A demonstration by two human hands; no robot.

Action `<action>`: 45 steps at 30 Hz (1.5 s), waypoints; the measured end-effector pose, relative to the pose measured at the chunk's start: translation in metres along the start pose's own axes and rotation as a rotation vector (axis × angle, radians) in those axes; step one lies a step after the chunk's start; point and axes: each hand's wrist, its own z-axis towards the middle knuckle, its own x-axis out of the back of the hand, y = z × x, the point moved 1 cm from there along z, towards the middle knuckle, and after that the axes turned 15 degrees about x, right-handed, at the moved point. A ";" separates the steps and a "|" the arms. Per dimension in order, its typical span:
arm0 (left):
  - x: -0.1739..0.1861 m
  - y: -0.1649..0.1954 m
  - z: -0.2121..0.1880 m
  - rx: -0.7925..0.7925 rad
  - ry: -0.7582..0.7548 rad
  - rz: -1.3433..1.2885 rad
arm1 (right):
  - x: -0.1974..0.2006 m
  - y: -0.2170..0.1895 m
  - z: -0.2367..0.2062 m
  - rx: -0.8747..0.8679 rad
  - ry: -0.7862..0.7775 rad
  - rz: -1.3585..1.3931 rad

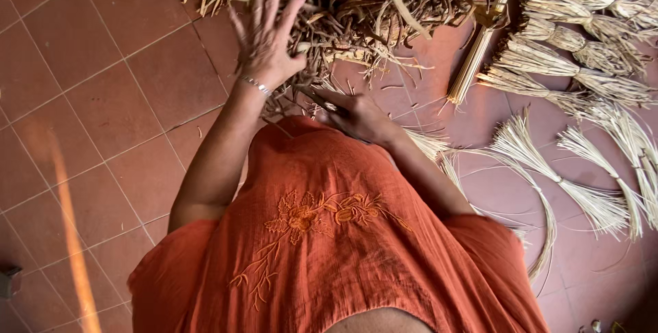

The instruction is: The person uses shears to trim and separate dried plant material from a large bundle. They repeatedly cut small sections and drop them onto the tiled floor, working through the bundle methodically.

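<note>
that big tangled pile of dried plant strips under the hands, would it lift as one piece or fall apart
The dried strip pile would probably come up partly clumped, since its strips interlock. Loose ends stick out, so some would likely drop onto the tile floor. It looks light and springy. The left hand presses on it with spread fingers; the right hand is at its lower edge.

Orange crinkled cotton top (pixel 329 237), embroidered orange flower at chest, thin silver bracelet (pixel 256 85) on wrist

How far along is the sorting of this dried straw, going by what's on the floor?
Done: several tied straw bundles lie on the tiled floor, with thinner tied sheaves nearer. In hand: the left hand and right hand both work at the loose tangled straw pile. Left: that pile looks large and untied, so much apparently remains.
</note>
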 end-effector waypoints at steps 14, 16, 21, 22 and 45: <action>-0.060 -0.063 -0.030 -0.215 0.342 -0.133 | 0.026 0.015 -0.014 -0.062 0.228 0.179; -0.062 -0.066 -0.036 -0.205 0.338 -0.121 | 0.015 0.024 0.000 -0.024 0.231 0.002; -0.076 -0.072 -0.048 -0.162 0.340 -0.244 | -0.002 0.059 0.062 0.009 0.320 -0.291; -0.080 -0.072 -0.049 -0.144 0.349 -0.246 | -0.009 0.065 0.076 -0.015 0.253 -0.373; -0.030 0.015 0.057 -0.222 0.174 0.093 | -0.023 0.037 0.087 -0.151 -0.135 -0.658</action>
